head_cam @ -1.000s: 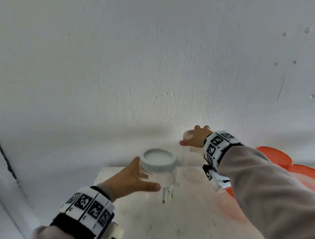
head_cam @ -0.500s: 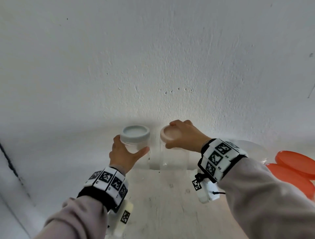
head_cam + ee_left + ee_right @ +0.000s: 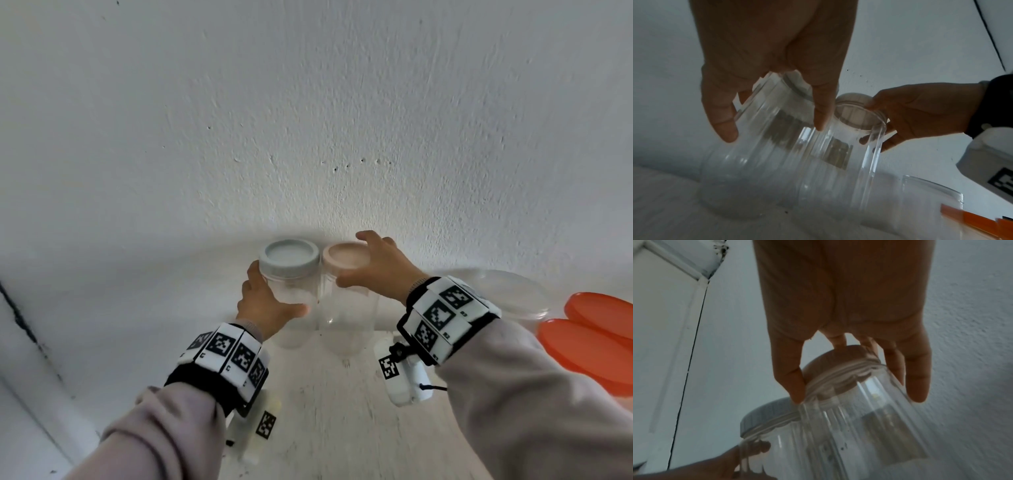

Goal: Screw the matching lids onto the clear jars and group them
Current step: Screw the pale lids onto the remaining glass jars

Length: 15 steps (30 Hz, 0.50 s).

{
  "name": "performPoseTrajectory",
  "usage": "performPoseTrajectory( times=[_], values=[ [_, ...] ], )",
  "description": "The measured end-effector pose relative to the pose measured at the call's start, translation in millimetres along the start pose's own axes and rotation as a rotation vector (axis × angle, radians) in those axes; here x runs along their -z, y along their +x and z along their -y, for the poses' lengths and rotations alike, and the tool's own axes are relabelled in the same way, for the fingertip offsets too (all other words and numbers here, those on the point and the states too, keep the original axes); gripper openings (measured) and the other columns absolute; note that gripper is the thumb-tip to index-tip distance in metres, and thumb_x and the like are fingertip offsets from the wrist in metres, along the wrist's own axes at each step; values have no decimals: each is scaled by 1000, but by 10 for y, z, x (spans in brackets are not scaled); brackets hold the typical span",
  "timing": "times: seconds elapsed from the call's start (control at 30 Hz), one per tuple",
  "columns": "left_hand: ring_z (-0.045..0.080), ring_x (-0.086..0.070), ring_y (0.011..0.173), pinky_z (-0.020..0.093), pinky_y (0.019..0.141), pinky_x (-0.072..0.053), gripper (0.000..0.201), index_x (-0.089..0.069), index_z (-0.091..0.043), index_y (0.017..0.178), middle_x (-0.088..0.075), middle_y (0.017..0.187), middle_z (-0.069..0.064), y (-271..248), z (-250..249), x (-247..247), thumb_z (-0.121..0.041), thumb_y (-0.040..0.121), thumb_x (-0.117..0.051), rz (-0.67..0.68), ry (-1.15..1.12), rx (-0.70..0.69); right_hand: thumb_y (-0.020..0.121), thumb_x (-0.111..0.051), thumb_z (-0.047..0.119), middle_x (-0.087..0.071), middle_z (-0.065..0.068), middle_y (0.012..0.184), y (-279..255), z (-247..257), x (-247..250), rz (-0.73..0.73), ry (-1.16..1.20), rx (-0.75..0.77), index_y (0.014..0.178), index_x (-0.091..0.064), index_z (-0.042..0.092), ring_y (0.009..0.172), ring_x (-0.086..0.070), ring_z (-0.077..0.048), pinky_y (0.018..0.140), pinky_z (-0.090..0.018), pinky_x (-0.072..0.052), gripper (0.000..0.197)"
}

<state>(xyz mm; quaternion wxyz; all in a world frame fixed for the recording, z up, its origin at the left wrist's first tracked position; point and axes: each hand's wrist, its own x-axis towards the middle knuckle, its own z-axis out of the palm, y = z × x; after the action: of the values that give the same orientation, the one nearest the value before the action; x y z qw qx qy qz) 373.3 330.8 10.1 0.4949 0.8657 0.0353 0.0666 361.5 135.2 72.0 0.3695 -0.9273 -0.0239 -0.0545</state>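
Note:
Two clear jars stand side by side against the wall. The left jar [image 3: 294, 308] carries a grey-white lid [image 3: 289, 258]; my left hand [image 3: 270, 305] grips its body, thumb in front and fingers behind. The right jar [image 3: 346, 318] carries a pale pink lid [image 3: 344, 260]. My right hand [image 3: 368, 262] reaches over from the right and pinches that lid's rim between thumb and fingers. In the right wrist view the fingers [image 3: 791, 382] straddle the pink lid [image 3: 838, 363], with the grey lid [image 3: 768, 415] beside it. In the left wrist view my left hand [image 3: 772, 104] wraps the ribbed jar [image 3: 760, 154].
The white wall [image 3: 308, 137] rises directly behind the jars. Two orange lids [image 3: 589, 342] lie at the right edge, with a wide clear container [image 3: 513, 294] behind them. The white tabletop [image 3: 342, 428] stretches toward me. A dark seam [image 3: 20, 325] runs down the left.
My left hand has carried the grey-lidded jar from the table's middle back to the wall, right beside the pink-lidded jar. My right hand has stayed on the pink lid.

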Motion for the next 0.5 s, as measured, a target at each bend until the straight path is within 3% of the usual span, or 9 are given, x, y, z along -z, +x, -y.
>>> performPoseTrajectory(
  times=[0.23, 0.37, 0.5],
  values=[
    [33, -41, 127, 49, 105, -38, 108, -16, -14, 145, -39, 139, 11, -77, -1, -41, -26, 64, -86, -28, 12, -27, 71, -78, 22, -33, -2, 131, 23, -47, 19, -14, 56, -6, 147, -22, 22, 103, -42, -16, 80, -26, -37, 94],
    [34, -39, 127, 49, 106, -36, 108, -16, -13, 144, -37, 140, 12, -116, -36, -55, -30, 64, -86, -40, 40, -25, 72, -76, 24, -32, 4, 120, 23, -81, 71, 6, 27, -17, 144, -28, 15, 103, -41, -13, 72, -19, -35, 88],
    [33, -40, 128, 47, 106, -37, 109, -16, -12, 144, -38, 140, 12, -124, -51, -36, -30, 64, -87, -29, 41, -21, 75, -73, 24, -33, -1, 129, 3, -66, 68, 31, -2, -9, 144, -30, 12, 105, -42, -15, 83, -24, -36, 82]
  ],
)
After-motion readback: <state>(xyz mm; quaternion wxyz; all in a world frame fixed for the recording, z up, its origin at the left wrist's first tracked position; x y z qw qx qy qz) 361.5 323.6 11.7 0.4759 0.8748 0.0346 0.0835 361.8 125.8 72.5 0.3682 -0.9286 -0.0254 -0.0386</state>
